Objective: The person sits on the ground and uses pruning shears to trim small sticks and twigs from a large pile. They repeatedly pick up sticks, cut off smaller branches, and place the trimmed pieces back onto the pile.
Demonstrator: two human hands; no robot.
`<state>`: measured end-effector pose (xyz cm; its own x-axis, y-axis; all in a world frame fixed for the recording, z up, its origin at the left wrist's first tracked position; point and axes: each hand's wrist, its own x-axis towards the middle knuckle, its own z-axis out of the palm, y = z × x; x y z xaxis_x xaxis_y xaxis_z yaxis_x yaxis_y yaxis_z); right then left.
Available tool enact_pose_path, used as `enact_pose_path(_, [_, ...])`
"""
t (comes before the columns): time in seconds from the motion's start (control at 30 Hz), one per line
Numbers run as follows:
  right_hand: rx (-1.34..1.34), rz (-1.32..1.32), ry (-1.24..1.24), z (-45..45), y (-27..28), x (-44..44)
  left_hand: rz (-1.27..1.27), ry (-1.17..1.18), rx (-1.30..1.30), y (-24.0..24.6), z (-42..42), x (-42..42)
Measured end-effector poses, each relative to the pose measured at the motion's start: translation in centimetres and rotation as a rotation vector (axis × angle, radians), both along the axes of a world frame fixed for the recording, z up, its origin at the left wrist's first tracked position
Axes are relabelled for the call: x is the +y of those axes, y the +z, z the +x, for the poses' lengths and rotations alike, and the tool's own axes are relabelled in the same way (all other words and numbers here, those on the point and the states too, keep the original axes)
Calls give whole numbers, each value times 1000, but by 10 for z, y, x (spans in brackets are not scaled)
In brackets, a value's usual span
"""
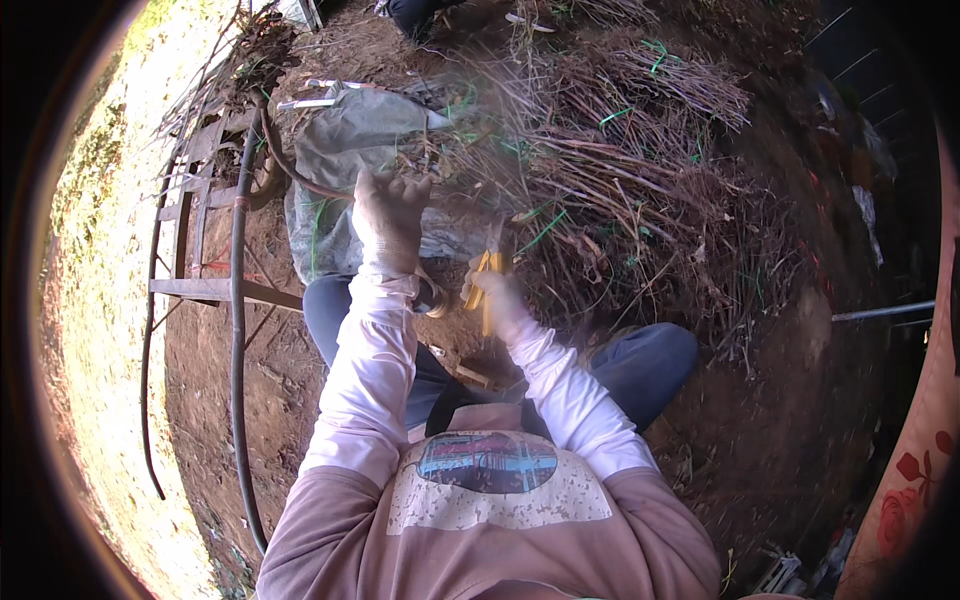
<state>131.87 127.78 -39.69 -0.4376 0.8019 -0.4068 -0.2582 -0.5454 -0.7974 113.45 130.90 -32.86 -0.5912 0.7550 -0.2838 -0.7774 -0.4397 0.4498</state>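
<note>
My left hand (pixel 390 214), in a pale glove, is closed around the end of a curved brown woody stem (pixel 289 166). The stem runs up and left to a dark clump of roots and soil (pixel 262 49). In my right hand (pixel 504 296), also gloved and slightly blurred, is a pair of yellow-handled pruning shears (pixel 491 262). Their blades point away from me and are too blurred to tell whether they are apart. A grey plastic sheet (pixel 322 154) lies on the ground beyond my left hand.
Bundles of thin bare cuttings (pixel 600 165), some tied with green strips, are heaped ahead and right. A metal-framed cart (pixel 238 300) stands at left. Two pale tool handles (pixel 306 103) rest by the sheet. Another person's dark-clothed leg (pixel 416 16) shows at the top.
</note>
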Motion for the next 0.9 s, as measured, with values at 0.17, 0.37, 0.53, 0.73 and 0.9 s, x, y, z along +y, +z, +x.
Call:
enact_pose_path(0.17, [-72, -54, -52, 1, -14, -5, -20, 26, 125, -23, -7, 1])
enact_pose_path(0.37, [-264, 80, 0, 22, -26, -14, -692, 59, 2118, -40, -36, 11])
enact_pose_path(0.53, [-308, 363, -124, 32, -20, -9, 417, -444, 145, -44, -32, 13])
enact_pose_path(0.73, [-171, 390, -242, 51, 11, 9, -235, -159, 942, -44, -25, 11])
enact_pose_path(0.9, [-176, 49, -23, 56, 14, 3, -222, -107, 1098, -38, -26, 8])
